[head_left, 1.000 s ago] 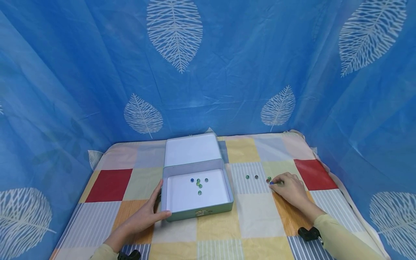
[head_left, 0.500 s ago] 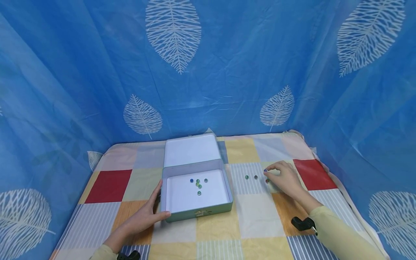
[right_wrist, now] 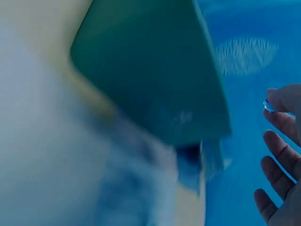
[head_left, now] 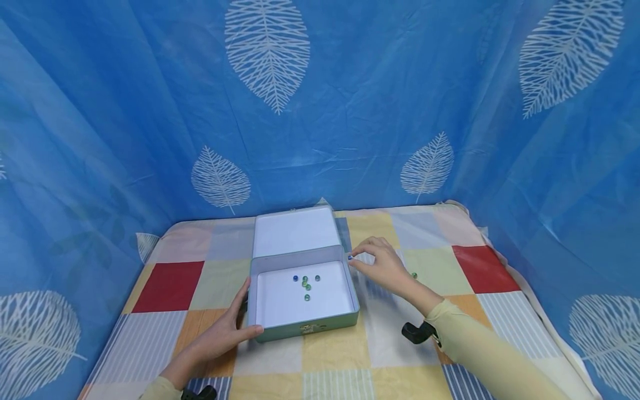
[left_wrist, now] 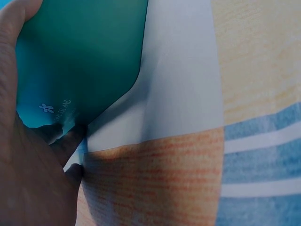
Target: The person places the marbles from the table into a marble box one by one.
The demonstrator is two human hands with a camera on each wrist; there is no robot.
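Observation:
An open green tin box point(head_left: 332, 320) with a white inside stands on the table, its lid point(head_left: 296, 232) folded back. Several glass marbles point(head_left: 307, 287), green, blue and greyish, lie on its floor. My left hand point(head_left: 225, 329) holds the box's left end, thumb at the front corner and fingers along the side point(left_wrist: 89, 56). Just beyond the right wall, my right hand point(head_left: 382, 268) pinches a blue marble point(head_left: 350, 257) between thumb and index finger; its other fingers are spread in the right wrist view. A green marble point(head_left: 414, 275) lies on the cloth, partly behind the right forearm.
A patchwork tablecloth point(head_left: 280, 383) covers the table. Blue curtains point(head_left: 350, 111) with white leaf prints enclose its back and sides. Black wrist devices point(head_left: 419, 332) sit at both cuffs. The right hand and forearm cover part of the cloth right of the box.
My right hand has lifted the blue marble from the cloth and carried it left to the box's right wall. The left hand and the box have stayed in place.

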